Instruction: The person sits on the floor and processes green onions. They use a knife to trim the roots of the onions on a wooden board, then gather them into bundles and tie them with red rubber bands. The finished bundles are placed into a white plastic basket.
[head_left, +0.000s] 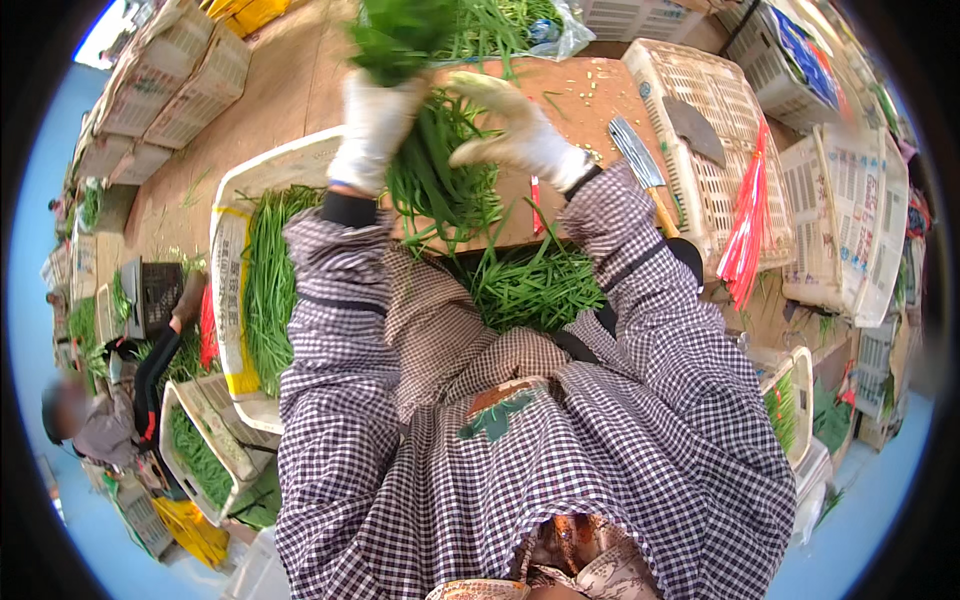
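In a white glove, my left hand (379, 131) grips a bunch of long green leaves (401, 37), probably garlic chives. The bunch's upper end is motion-blurred. Below and right of that hand, more green leaves (439, 169) lie over the wooden table (581, 97); whether they belong to the same bunch I cannot tell. My right hand (517, 135), also gloved, is open beside these leaves, thumb and fingers apart. Cut leaves (532, 289) are heaped at my lap. A red tie strip (536, 206) lies on the table near my right wrist.
A knife (637, 154) with a wooden handle lies at the table's right. Beyond it, an upturned white crate (720, 187) bears a dark blade-like plate (694, 131) and red ties (746, 217). A white crate (229, 292) of leaves stands left. A person (105, 420) sits far left.
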